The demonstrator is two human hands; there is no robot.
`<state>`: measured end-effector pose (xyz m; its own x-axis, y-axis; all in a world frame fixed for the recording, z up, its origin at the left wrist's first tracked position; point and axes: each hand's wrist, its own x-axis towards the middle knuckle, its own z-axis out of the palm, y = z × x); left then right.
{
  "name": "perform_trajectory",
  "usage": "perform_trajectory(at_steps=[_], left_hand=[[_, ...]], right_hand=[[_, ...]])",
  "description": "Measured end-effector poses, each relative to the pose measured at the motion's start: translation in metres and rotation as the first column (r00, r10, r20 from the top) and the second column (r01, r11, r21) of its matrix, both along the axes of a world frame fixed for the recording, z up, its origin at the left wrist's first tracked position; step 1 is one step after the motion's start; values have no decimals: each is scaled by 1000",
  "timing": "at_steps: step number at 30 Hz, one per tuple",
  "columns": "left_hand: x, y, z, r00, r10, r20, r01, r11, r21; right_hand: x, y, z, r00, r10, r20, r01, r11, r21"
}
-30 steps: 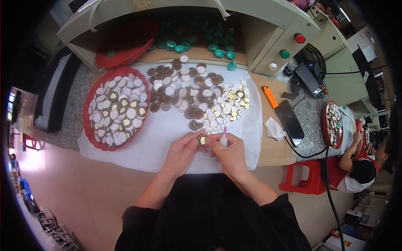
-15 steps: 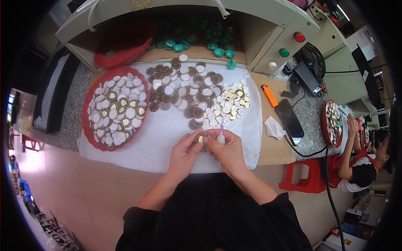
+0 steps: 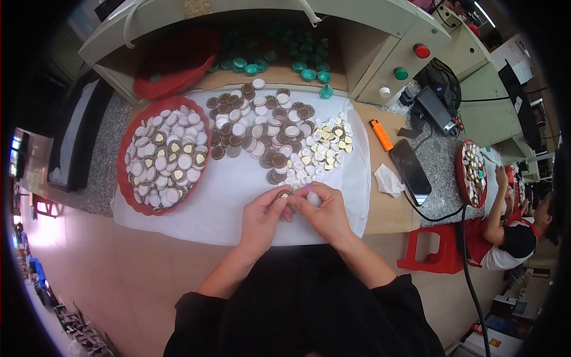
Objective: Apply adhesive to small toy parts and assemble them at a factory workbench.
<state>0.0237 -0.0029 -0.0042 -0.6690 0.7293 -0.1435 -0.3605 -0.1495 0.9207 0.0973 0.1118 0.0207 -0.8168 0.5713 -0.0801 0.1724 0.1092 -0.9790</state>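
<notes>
Above the near edge of the white sheet [image 3: 196,221], my left hand [image 3: 259,219] pinches a brown scalloped disc [image 3: 284,194] with a small gold piece on it. The thumb of my right hand [image 3: 328,215] presses at the gold piece. Tucked in that same hand is a small whitish squeeze bottle [image 3: 313,197] with a pinkish nozzle, partly covered by the fingers. Just beyond my hands lie many small white and gold pieces [image 3: 324,146]. Brown and white scalloped discs [image 3: 256,128] are spread to their left.
At the left, a red basin [image 3: 123,178] is filled with discs, some bearing gold pieces. Green cups [image 3: 308,74] and another red basin [image 3: 172,65] occupy the shelf. An orange lighter [image 3: 381,135], phone [image 3: 410,172] and crumpled tissue [image 3: 389,180] lie right. A co-worker [image 3: 505,238] sits farther right.
My right thumb and fingers have closed in over the gold piece on the disc, and the bottle has tilted slightly left. The co-worker's hands have shifted.
</notes>
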Motion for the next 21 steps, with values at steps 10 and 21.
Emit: perform_trajectory(at_steps=[10, 21], left_hand=[[-7, 0, 5, 972, -69, 225, 61, 997, 45], [-3, 3, 7, 975, -20, 223, 0, 996, 86]], right_hand=[[2, 1, 6, 1000, 23, 3, -22, 965, -261], [4, 2, -3, 999, 33, -29, -38, 978, -205]])
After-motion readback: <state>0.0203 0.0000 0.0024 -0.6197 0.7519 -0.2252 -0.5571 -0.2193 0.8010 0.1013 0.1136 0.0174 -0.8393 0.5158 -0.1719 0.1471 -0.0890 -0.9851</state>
